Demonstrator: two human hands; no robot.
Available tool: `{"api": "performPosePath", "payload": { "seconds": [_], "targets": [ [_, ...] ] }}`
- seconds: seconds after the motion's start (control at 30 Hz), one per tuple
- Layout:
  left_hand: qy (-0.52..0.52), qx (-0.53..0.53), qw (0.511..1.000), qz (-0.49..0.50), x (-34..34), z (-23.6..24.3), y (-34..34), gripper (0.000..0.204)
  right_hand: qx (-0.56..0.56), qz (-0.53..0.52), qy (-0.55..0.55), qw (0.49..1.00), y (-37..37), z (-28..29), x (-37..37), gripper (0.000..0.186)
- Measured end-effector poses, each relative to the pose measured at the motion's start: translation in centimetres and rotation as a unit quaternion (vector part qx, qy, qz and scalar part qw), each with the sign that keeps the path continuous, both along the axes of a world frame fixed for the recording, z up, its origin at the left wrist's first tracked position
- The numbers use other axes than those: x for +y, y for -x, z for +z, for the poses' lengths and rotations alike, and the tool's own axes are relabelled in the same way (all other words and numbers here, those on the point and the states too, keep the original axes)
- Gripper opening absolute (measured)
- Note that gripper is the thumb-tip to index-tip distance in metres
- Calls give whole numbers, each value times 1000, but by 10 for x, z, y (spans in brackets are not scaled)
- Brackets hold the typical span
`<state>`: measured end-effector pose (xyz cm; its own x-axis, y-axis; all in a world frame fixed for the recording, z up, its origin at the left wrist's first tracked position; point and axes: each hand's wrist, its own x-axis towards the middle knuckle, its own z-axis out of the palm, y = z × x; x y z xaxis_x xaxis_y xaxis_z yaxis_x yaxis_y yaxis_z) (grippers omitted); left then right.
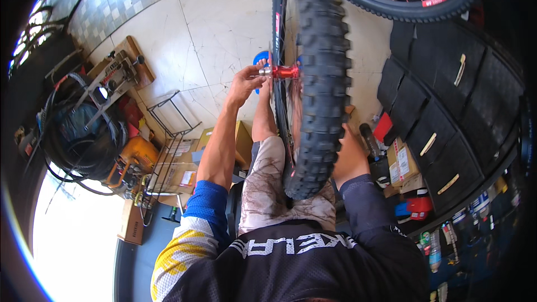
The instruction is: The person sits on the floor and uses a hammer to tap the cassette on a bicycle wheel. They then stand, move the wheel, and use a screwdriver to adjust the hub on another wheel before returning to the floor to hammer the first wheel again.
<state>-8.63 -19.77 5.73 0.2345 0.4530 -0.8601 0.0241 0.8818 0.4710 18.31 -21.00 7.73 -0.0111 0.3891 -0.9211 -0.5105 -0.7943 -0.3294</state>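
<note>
A bicycle wheel with a black knobby tyre stands upright in front of me, its lower part between my thighs. Its red hub shows on the left side, past the rim. My left hand is closed at the hub's left end, thumb and fingertips pinching a small silver axle end piece. Whether that piece is apart from the hub I cannot tell. My right forearm reaches up on the far side of the tyre. The tyre hides the right hand's fingers, so what they touch does not show.
More bicycle wheels lie at the upper right. Black panels with wooden handles stand on the right, above a red-and-blue item. On the left are coiled black tyres, an orange machine, a wire rack and cardboard boxes.
</note>
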Motion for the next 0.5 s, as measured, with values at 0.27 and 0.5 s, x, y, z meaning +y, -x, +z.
{"api": "performPosePath", "payload": {
  "seconds": [0.27,0.5],
  "targets": [
    [-92,-17,996,5,5,-20,-16,41,-23,109,57,992,-18,-26,4,30],
    [-93,17,995,43,5,-34,24,37,-48,107,46,992,-14,-32,5,32]
  ]
}}
